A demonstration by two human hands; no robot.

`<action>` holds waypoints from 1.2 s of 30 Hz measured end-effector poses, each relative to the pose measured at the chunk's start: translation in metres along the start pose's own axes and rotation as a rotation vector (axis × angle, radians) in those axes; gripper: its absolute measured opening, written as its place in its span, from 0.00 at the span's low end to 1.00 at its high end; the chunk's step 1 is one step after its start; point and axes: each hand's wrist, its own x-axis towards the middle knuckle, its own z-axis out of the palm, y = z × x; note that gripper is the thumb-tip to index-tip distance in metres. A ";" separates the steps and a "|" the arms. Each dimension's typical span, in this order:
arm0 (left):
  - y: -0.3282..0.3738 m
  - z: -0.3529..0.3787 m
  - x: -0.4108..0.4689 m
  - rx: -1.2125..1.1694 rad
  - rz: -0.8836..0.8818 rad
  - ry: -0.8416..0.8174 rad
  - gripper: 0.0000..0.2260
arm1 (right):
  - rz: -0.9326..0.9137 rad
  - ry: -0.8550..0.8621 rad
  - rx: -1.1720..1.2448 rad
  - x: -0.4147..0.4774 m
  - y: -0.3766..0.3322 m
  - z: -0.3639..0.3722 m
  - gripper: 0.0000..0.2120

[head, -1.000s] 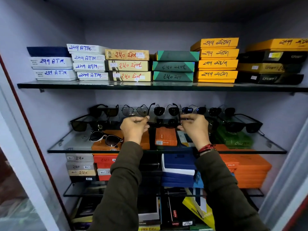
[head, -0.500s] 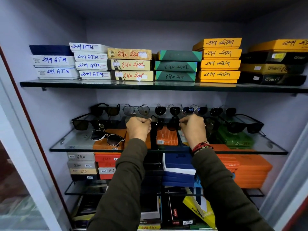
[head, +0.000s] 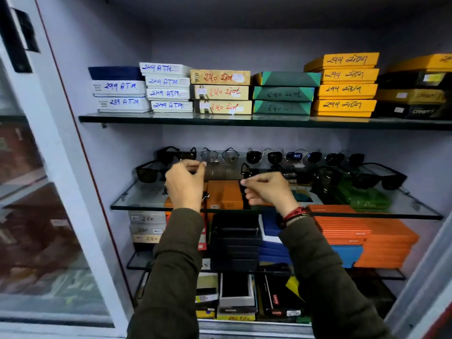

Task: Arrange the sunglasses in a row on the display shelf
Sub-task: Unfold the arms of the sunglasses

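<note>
Sunglasses stand on the glass display shelf (head: 381, 214). The back row holds a thick black pair (head: 176, 154), a wire-framed pair (head: 220, 156), a dark round pair (head: 264, 157), a blue-lensed pair (head: 303, 156) and another dark pair (head: 344, 159). In front lie a black pair (head: 149, 173) at the left, a dark pair (head: 248, 171) in the middle and a large black pair (head: 379, 179) at the right. My left hand (head: 186, 187) is pinched just below the wire-framed pair. My right hand (head: 269, 192) is pinched just below the middle dark pair. I see nothing between either hand's fingers.
Stacked labelled boxes fill the upper shelf (head: 244, 120). Orange boxes (head: 225, 194) and a green case (head: 367, 201) show through the glass. More boxes are stacked on the lower shelves. The cabinet's door frame (head: 61, 167) stands at the left.
Both hands let go of the middle dark pair, now on the shelf, and shifted left. The view also swung, so the cabinet sits further right.
</note>
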 end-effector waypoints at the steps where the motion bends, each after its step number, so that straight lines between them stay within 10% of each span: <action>1: -0.008 -0.010 0.005 0.026 -0.011 0.034 0.10 | 0.020 -0.045 -0.005 -0.002 -0.001 0.010 0.08; 16: -0.040 -0.062 0.038 0.329 -0.200 -0.251 0.22 | -0.045 -0.220 -0.194 -0.013 -0.017 0.095 0.09; 36: -0.042 -0.072 0.025 -0.391 -0.048 -0.317 0.14 | -0.385 0.226 -0.326 -0.028 -0.013 0.065 0.10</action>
